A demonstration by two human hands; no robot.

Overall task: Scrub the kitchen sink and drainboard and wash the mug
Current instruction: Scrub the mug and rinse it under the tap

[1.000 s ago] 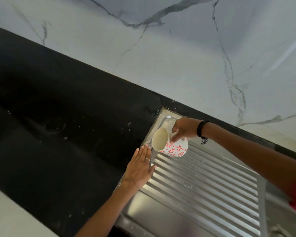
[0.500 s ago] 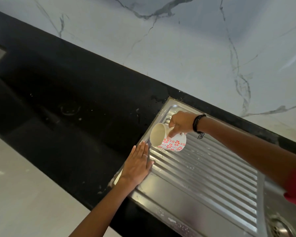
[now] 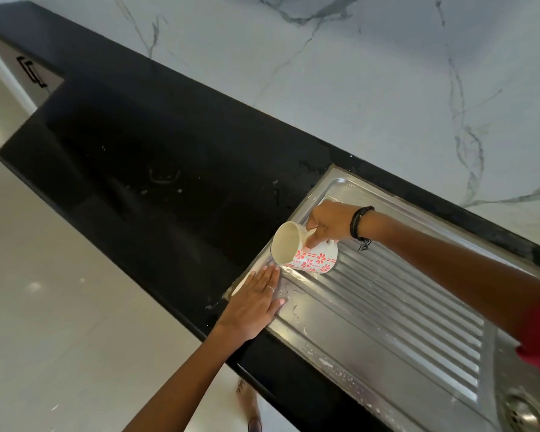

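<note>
A white mug with red flower print (image 3: 306,255) is tipped on its side over the left end of the ribbed steel drainboard (image 3: 387,313), its mouth facing left. My right hand (image 3: 328,224) grips the mug by its handle. My left hand (image 3: 256,299) lies flat with straight fingers on the drainboard's left rim, just below the mug's mouth. Water streaks and white residue sit on the steel near my left hand. The sink basin with its drain (image 3: 521,410) shows at the lower right corner.
A black countertop (image 3: 156,169) stretches to the left of the drainboard, with wet spots near the steel edge. A white marble wall (image 3: 325,73) rises behind. Pale floor tiles (image 3: 60,322) and my foot (image 3: 250,406) lie below the counter's front edge.
The view has shifted down and right, showing more floor and the drain. The mug stays tipped at the drainboard's left end, and my left hand stays flat on the rim.
</note>
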